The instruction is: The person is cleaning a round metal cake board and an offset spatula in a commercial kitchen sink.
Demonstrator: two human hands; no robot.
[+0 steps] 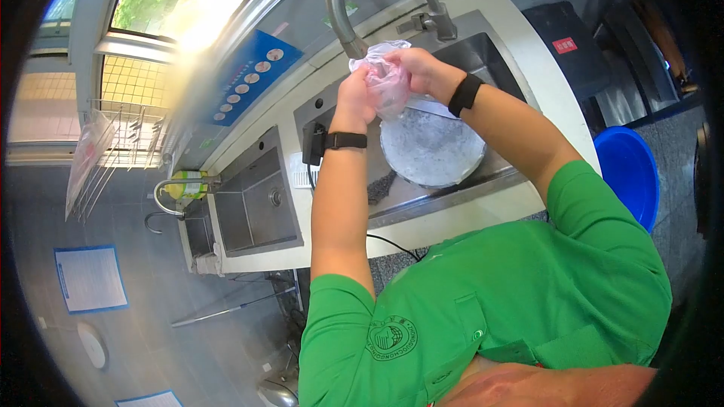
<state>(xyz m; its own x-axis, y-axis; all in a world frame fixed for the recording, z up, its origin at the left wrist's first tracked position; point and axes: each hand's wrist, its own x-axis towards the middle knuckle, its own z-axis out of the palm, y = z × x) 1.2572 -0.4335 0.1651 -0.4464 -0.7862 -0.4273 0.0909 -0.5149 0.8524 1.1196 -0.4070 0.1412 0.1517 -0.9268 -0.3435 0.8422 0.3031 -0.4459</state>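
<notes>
Both hands are closed on a thin, translucent pinkish-white plastic bag, held up above the sink at the faucet's mouth. My left hand grips its left side, and my right hand pinches the upper right edge. Just behind the bag the curved metal faucet comes down; whether water runs is hard to see. Below my hands, a large round whitish-grey object lies in the steel sink. Beside it is a small dark patch that I cannot make out.
A second steel sink is set into the counter on the left, with a yellow-green bottle past it. On the floor at right stands a blue basin, near a dark bin. A wire rack hangs by the window.
</notes>
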